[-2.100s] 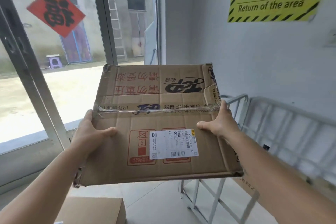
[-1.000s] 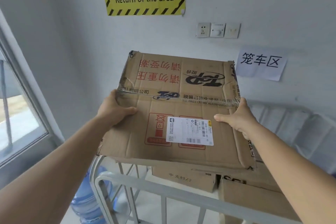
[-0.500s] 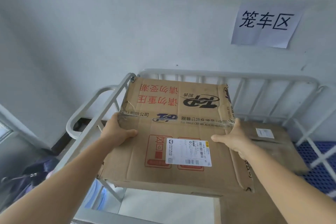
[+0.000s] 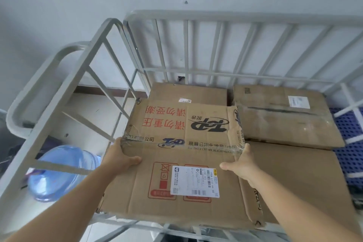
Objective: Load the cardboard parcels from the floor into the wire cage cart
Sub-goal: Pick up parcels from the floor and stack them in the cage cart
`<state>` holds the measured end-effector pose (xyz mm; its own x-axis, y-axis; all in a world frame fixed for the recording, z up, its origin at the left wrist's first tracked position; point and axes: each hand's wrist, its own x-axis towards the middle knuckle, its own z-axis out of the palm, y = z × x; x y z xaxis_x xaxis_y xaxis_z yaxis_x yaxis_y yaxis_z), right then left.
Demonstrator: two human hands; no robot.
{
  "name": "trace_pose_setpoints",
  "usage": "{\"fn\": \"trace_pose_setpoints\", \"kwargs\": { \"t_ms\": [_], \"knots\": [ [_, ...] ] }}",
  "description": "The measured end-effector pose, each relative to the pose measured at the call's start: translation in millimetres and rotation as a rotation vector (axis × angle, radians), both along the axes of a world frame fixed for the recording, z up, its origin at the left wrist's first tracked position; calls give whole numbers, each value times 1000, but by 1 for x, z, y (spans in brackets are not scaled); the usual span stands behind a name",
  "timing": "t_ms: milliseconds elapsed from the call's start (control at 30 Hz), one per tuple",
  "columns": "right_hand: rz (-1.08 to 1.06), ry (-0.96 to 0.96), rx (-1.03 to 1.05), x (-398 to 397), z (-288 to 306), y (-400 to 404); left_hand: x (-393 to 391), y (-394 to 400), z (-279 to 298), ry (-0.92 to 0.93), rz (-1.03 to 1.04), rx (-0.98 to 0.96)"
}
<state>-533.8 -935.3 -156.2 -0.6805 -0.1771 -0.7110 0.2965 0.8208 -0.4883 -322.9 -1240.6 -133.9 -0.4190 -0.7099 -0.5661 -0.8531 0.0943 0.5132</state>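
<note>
Parcels (image 4: 282,122) already lie inside the cage cart (image 4: 196,15), while the left hand (image 4: 119,158) and right hand (image 4: 242,165) grasp another box (image 4: 176,159) above them.

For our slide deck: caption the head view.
Both hands hold a taped parcel over the wire cage cart.

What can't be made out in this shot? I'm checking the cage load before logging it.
- Head view: whether the held parcel rests on anything; its own body hides what lies beneath.
- Fingers of the left hand and right hand: tucked under the parcel's sides.
- Shipping label text: too small.
- Cage cart floor: mostly covered by boxes; right end cut off.
- Water jug: blurred behind bars.
</note>
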Motion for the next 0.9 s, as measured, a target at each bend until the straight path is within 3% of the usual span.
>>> {"fn": "trace_pose_setpoints", "kwargs": {
  "t_ms": [367, 900],
  "knots": [
    [-8, -106, 114, 20, -90, -13, 12, -16, -97, -86, -19, 135],
    [18, -157, 277, 41, -214, -27, 17, -29, -225, -210, -42, 117]
  ]
}}
